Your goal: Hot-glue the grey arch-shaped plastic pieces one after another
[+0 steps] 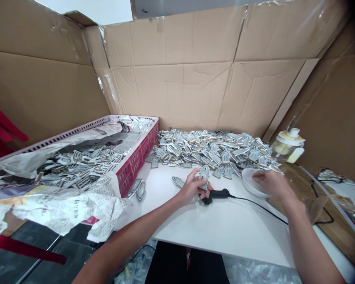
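Your left hand (192, 188) is clenching a flat, silver-and-gold metal tag (204, 176) upright, just above a black corded handheld tool (220, 193) with an orange tip. Your fingers are wrapping close around the tool's front end, though nobody could tell from this view whether you are gripping it too. Pinching the tag firmly by its edges is giving you the steadiest hold.

Your right hand (272, 183) is blurring over a shallow white bowl (247, 183), touching or nearly touching its rim, and what it holds, if anything, is hidden.

A loose tag (178, 182) is lying just beside your left hand on the white table (225, 230), while a large heap of similar tags (213, 152) is spreading behind both hands. To your left, a red plastic crate (137, 159) lined with crumpled newspaper (68, 207) is holding more tags. A corrugated cardboard wall (177, 79) is standing behind them.
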`<state>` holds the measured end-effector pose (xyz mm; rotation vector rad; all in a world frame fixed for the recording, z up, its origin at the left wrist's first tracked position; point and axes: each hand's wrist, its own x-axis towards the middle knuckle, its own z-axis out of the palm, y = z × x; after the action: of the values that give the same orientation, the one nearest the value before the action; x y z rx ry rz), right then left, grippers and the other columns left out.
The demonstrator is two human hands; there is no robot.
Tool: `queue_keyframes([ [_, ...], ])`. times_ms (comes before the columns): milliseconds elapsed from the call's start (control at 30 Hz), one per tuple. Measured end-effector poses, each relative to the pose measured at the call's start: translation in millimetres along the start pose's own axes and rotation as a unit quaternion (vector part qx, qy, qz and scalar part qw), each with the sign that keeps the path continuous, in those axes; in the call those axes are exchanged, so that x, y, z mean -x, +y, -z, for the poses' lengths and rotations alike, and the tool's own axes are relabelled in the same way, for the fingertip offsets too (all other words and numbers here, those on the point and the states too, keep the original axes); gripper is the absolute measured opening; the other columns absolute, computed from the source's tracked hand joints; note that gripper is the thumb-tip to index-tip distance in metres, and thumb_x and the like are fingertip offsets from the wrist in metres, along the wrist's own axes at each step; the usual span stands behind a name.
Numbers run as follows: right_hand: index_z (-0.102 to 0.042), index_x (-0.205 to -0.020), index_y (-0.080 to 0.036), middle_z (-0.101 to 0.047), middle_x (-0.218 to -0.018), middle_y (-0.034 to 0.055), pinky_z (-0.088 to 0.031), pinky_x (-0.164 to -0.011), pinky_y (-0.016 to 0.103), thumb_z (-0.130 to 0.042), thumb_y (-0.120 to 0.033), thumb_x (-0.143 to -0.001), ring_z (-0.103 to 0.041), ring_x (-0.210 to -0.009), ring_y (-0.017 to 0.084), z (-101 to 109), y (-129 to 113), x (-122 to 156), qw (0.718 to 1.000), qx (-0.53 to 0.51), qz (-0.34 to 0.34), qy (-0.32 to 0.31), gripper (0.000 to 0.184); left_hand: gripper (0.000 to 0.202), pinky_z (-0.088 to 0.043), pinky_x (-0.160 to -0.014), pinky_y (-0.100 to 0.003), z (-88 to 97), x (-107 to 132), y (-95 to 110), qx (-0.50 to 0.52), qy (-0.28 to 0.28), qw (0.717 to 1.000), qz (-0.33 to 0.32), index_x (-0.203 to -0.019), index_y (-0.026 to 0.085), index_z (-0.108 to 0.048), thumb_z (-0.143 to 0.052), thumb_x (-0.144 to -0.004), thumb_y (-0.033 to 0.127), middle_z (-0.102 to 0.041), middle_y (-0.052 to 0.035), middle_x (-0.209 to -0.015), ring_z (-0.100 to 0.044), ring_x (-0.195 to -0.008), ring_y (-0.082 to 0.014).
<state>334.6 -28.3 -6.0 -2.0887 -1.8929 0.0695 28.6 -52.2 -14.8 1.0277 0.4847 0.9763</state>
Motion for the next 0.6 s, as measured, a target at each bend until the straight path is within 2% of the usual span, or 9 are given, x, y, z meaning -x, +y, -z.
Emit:
queue_keyframes([
  [133,-0.07,-0.081,-0.02,-0.07,-0.087,0.0099,-0.046,-0.069,0.035,-0.049,-0.024,-0.074,-0.064,-0.083,0.028,3.0,-11.9,-5.6,0.999,0.023,0.028,0.037,0.023,0.038,-0.027,-0.033,-0.016,-5.8,-5.3,3.4,0.078,-0.043,0.995,0.033,-0.093,0.021,-0.035,-0.063,-0.071,0.034,-0.06,0.0006,-0.061,-0.053,-0.04,-0.0123],
  [233,-0.068,-0.083,-0.022,-0.07,-0.079,0.0087,-0.046,-0.066,0.036,-0.047,-0.036,-0.076,-0.064,-0.076,0.028,5.5,-12.3,-9.3,0.997,-0.012,0.035,0.061,0.026,0.038,-0.032,-0.033,-0.017,-5.1,-7.8,5.2,0.063,-0.065,0.995,0.043,-0.095,0.021,-0.035,-0.061,-0.073,0.036,-0.061,-0.0011,-0.063,-0.056,-0.043,-0.0143],
  [300,-0.066,-0.085,-0.023,-0.07,-0.075,0.007,-0.047,-0.064,0.038,-0.046,-0.041,-0.075,-0.064,-0.072,0.028,5.5,-6.5,-9.6,0.997,-0.043,0.017,0.069,0.029,0.037,-0.036,-0.034,-0.019,-1.7,-8.7,4.5,0.042,-0.044,0.998,0.035,-0.096,0.021,-0.034,-0.06,-0.074,0.037,-0.061,-0.0009,-0.063,-0.057,-0.044,-0.0146],
  [433,-0.065,-0.084,-0.026,-0.071,-0.079,0.0063,-0.048,-0.067,0.041,-0.049,-0.048,-0.073,-0.065,-0.076,0.03,4.3,1.9,-5.7,0.991,-0.084,-0.018,0.101,0.029,0.032,-0.039,-0.036,-0.018,6.4,-10.3,0.0,0.026,0.038,0.999,0.002,-0.096,0.021,-0.033,-0.055,-0.079,0.036,-0.06,0.001,-0.064,-0.056,-0.045,-0.0129],
  [500,-0.065,-0.079,-0.029,-0.071,-0.08,0.0059,-0.049,-0.067,0.04,-0.05,-0.05,-0.073,-0.066,-0.077,0.03,4.1,-1.1,-3.9,0.99,-0.096,-0.016,0.105,0.026,0.03,-0.039,-0.037,-0.018,8.8,-11.1,-1.8,0.026,0.046,0.999,-0.005,-0.097,0.021,-0.033,-0.053,-0.08,0.036,-0.06,0.0009,-0.066,-0.057,-0.047,-0.0128],
  [600,-0.064,-0.077,-0.029,-0.071,-0.078,0.0058,-0.05,-0.068,0.039,-0.053,-0.045,-0.072,-0.066,-0.075,0.028,3.4,-10.2,-3.1,0.988,-0.108,-0.008,0.113,0.021,0.031,-0.042,-0.039,-0.02,10.1,-12.1,-2.8,0.024,0.044,0.999,-0.009,-0.098,0.021,-0.033,-0.053,-0.08,0.037,-0.059,0.0009,-0.068,-0.059,-0.05,-0.0136],
])
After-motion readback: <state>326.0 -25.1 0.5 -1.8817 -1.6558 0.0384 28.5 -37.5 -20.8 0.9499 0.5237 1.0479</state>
